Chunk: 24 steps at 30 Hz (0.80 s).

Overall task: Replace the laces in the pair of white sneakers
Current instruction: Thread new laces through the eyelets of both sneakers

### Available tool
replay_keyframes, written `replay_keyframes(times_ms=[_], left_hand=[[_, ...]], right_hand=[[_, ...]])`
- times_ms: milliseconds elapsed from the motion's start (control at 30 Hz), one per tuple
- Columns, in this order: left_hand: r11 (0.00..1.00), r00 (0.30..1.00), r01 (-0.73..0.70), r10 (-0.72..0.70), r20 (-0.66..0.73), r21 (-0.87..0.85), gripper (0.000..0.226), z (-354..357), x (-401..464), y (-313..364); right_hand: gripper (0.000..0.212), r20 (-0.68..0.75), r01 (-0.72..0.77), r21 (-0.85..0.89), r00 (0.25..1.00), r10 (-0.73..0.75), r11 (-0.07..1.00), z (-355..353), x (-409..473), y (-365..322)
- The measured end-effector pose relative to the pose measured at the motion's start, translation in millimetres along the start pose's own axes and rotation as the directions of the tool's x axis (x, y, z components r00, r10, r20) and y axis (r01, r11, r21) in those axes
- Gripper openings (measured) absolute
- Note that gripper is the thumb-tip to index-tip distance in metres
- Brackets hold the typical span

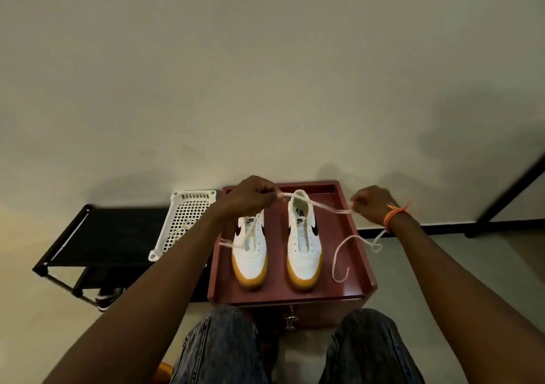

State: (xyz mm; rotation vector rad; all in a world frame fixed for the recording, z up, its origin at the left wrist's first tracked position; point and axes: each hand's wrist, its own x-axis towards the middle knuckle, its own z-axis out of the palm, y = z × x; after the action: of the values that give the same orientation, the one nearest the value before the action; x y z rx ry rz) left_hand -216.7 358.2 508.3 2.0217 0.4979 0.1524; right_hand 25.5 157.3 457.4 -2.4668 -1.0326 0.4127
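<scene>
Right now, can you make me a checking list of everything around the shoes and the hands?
Surface: red cabinet top with raised rim; a drawer knob below.
Job's things: two white sneakers, gum soles, side by side; a pale lace stretched between both hands, its tail curling on the top at right.
Clutter: white perforated basket lying on a black rack; a shoe under the rack.
Grippers: left hand pinches the lace; right hand pinches it too.
Cables: nothing seen.
Surroundings: plain wall, black frame at right.
</scene>
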Motion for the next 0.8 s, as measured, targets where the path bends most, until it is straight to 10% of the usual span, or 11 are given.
replay_keyframes(times_ms=[167,267,500,800], left_hand=[[0.999,0.997,-0.04,0.039,0.063,0.022,0.024,15.1,-0.9,26.0],[0.998,0.998,-0.055,0.054,0.04,0.029,0.026,13.1,3.3,39.4],[0.984,0.998,0.025,-0.034,0.047,0.176,0.023,-18.3,3.6,21.9],[0.888,0.983,0.182,-0.166,-0.076,0.421,0.017,-14.9,17.5,-27.9]], right_hand=[[0.037,0.08,0.17,0.661,0.953,-0.294,0.731,6.7,-33.0,-79.7],[0.024,0.024,0.339,0.596,0.899,-0.438,0.728,3.3,-40.9,-108.9],[0.009,-0.135,0.151,0.38,0.985,-0.107,0.912,4.1,-19.8,-61.9],[0.011,-0.23,-0.276,0.253,0.914,0.335,0.927,58.9,23.2,34.8]])
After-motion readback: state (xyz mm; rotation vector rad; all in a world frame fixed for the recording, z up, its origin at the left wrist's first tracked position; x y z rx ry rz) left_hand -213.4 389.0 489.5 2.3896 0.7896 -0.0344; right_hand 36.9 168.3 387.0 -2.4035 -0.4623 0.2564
